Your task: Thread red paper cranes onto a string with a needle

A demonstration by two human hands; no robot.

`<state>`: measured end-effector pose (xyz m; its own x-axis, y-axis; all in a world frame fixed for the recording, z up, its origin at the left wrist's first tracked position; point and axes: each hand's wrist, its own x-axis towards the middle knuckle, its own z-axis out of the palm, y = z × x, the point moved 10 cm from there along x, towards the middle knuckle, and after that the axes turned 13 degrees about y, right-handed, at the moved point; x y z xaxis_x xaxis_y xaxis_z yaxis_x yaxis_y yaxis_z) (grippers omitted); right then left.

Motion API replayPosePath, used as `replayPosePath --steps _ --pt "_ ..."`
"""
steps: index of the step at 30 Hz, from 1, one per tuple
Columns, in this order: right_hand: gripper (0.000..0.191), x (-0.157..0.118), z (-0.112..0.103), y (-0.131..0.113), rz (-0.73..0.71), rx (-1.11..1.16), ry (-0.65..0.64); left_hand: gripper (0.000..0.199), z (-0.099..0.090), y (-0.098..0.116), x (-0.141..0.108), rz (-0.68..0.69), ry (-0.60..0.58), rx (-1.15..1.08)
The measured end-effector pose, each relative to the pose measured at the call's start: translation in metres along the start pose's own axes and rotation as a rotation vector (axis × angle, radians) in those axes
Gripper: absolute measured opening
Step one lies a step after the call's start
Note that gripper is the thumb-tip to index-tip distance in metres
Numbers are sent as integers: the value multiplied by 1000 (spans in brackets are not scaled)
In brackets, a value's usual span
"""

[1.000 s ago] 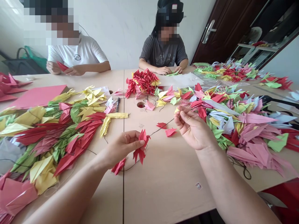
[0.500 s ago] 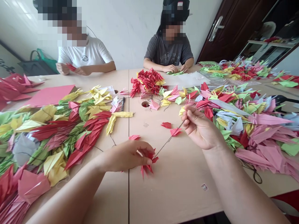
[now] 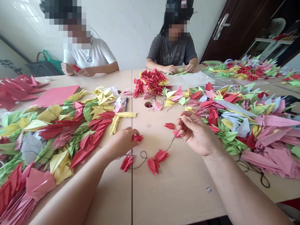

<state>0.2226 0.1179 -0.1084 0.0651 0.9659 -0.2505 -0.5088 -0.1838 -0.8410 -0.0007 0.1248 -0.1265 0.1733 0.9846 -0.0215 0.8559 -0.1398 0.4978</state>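
My left hand is at mid-table, its thumb and fingers closing on a small red folded-paper piece. Raised to the right, my right hand pinches a dark string; whether a needle is also between the fingertips is too small to tell. The string runs down to two red folded-paper pieces lying together and loops on towards another red piece at the table's seam. Two more red pieces lie just left of my right hand, one of them fully visible.
Heaps of coloured folded paper cover the table on the left and right. A red pile sits farther back, near a round table hole. Two people sit opposite, handling paper. A black pen lies by the left heap.
My left hand has let go of the strung red pieces and moved up and left to another red piece. The string, taut before, now hangs slack. My right hand has shifted slightly down.
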Motion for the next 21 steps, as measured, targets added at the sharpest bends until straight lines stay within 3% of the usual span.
replayPosePath --steps 4,6,10,12,15,21 --pt "31 -5 8 7 -1 -51 -48 27 1 5 2 -9 12 -111" --pt "28 -10 16 12 -13 -108 -114 31 1 11 0 -34 -19 -276" --pt "20 -28 39 25 -16 -268 -307 27 6 27 -11 -287 -121 -1085" --pt "19 -36 46 32 8 -321 -371 19 11 32 -17 -434 -145 -1372" --pt "17 -45 50 39 42 -362 -438 7 16 36 -23 -565 -142 -1535" --pt "17 -47 48 48 51 -455 -469 21 17 38 -28 -693 -99 -1614"
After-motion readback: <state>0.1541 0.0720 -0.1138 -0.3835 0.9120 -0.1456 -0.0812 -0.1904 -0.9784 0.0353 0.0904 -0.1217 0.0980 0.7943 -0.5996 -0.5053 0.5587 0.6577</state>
